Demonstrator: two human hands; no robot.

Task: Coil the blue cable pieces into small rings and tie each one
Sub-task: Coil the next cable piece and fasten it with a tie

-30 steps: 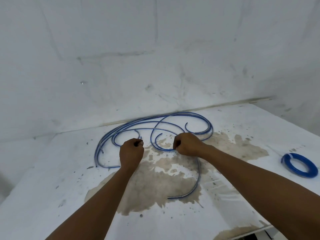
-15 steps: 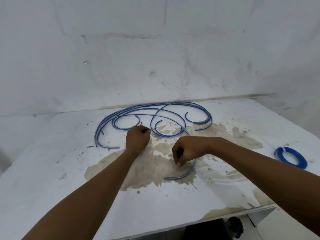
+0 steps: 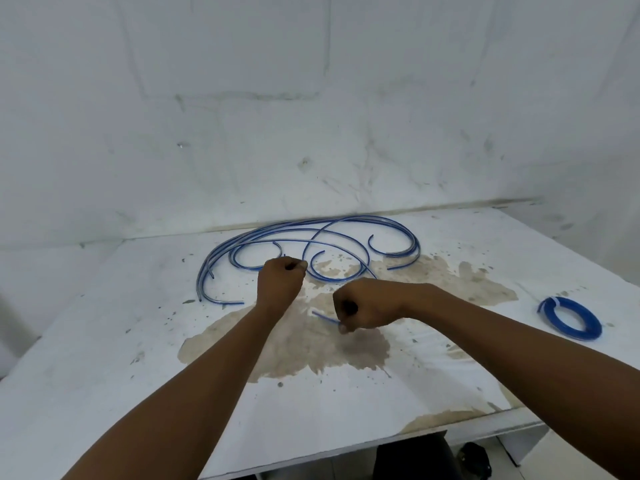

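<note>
Head view: both hands are fists over the stained white surface (image 3: 104, 341). The right hand (image 3: 363, 306) is curled round one blue cable piece (image 3: 323, 317), whose short free end pokes out toward the left just below the knuckles. The left hand (image 3: 282, 282) is clenched near the front of the loose blue cable pieces (image 3: 311, 233); a thin strand seems to run into it, but the fist hides whether it truly grips anything. Those loose pieces lie in overlapping arcs at the back of the surface, near the wall (image 3: 311, 98). One finished coil (image 3: 569, 322), with a pale tie on it, sits well apart at the right.

The risks, as I judge them: the arcs cross one another, so drawing one piece out may drag its neighbours along or knot them. The cable looks springy, so a ring could pop open if the grasp loosens before the tie goes on. The short end at the right hand leaves little to hold, and it could slip free
</note>
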